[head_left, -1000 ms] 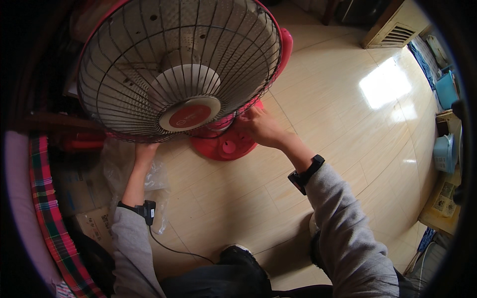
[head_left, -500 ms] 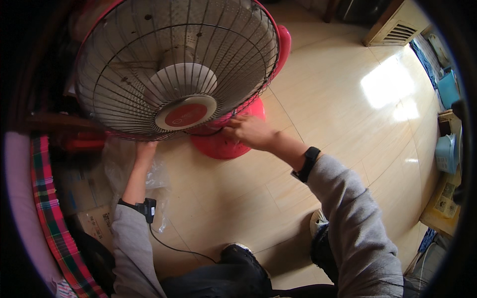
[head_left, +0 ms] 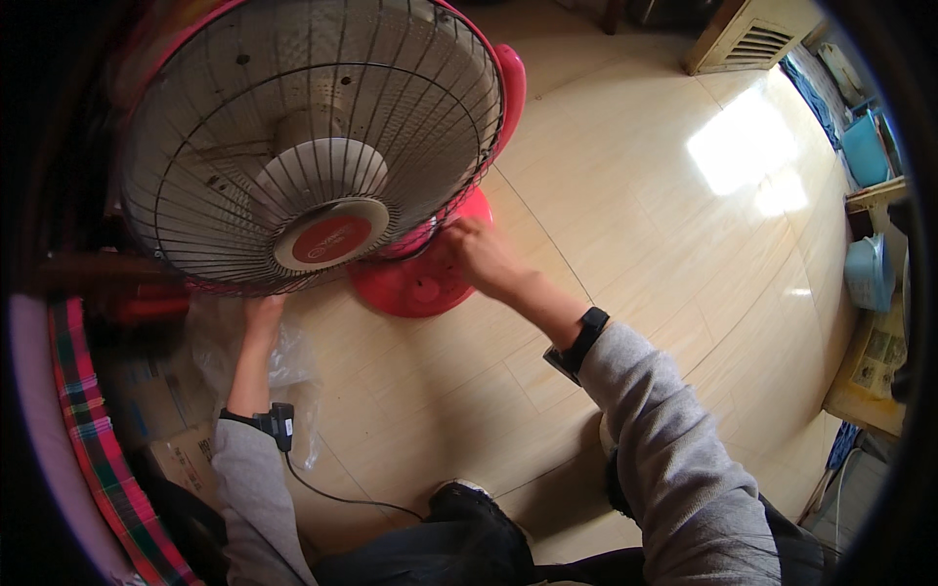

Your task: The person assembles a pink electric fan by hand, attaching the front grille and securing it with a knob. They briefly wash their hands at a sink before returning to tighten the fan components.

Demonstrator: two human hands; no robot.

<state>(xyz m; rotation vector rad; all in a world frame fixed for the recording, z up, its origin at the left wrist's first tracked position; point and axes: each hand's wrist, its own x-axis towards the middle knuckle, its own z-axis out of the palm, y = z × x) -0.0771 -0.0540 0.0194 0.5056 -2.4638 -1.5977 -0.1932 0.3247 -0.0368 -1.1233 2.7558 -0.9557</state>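
Note:
A dish-shaped electric heater with a dark wire grille, a red-centred disc and a pink-red housing stands at the upper left, its face tilted up. Below the dish shows its round red base. My right hand is by the grille's lower right edge, above the base, its fingers curled together; what they grip, if anything, cannot be made out. At the lower left of the dish, my left hand reaches under the rim, and its fingers are hidden behind the grille.
A clear plastic bag and cardboard lie left of my left forearm. Plaid cloth runs along the left edge. Light-blue containers stand at the far right, and a vented cream box is at the back.
The whole view has shifted, so heater and floor sit further left. A dark cord-like strip beside my right fingers no longer shows. My left hand stays under the rim.

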